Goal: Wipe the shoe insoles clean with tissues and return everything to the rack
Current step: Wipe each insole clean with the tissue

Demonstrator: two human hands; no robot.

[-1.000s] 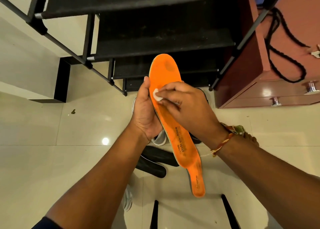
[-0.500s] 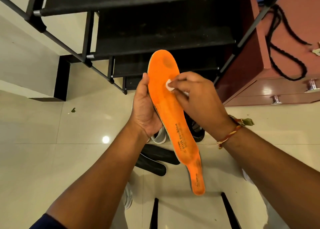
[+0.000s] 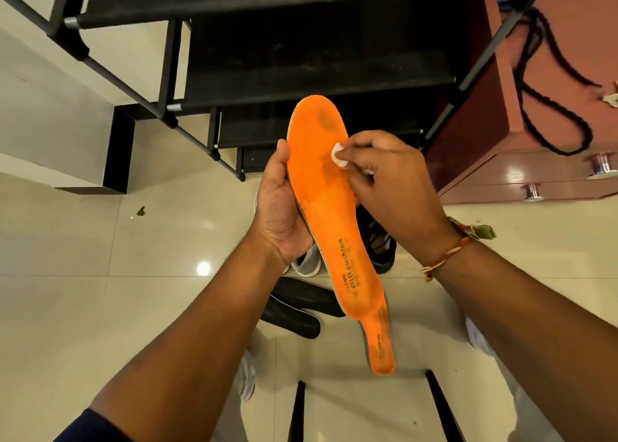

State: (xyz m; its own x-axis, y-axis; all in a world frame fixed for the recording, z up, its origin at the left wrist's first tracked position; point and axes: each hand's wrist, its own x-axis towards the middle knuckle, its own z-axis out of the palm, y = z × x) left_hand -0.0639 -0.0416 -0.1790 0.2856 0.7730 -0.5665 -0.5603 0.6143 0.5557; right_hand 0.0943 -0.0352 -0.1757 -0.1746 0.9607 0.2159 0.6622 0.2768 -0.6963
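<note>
An orange insole [image 3: 329, 204] with a dark stain near its toe is held up over the floor. My left hand [image 3: 281, 207] grips its left edge at mid-length. My right hand [image 3: 391, 187] pinches a small white tissue [image 3: 339, 154] and presses it against the insole's right side, just below the stain. Two black insoles [image 3: 301, 302] lie on the floor beneath my arms. A white shoe [image 3: 306, 262] and a black shoe [image 3: 379, 244] stand on the floor behind the orange insole, partly hidden. The black shoe rack [image 3: 301, 57] stands ahead.
A reddish-brown cabinet [image 3: 521, 160] with metal knobs stands at the right, with a black cord on its top. Black chair legs [image 3: 297, 408] show at the bottom. A small green scrap [image 3: 140, 211] lies on the tiled floor at left.
My right hand with the tissue has moved up the insole from its middle toward the toe and across to its right side. The left hand keeps its hold.
</note>
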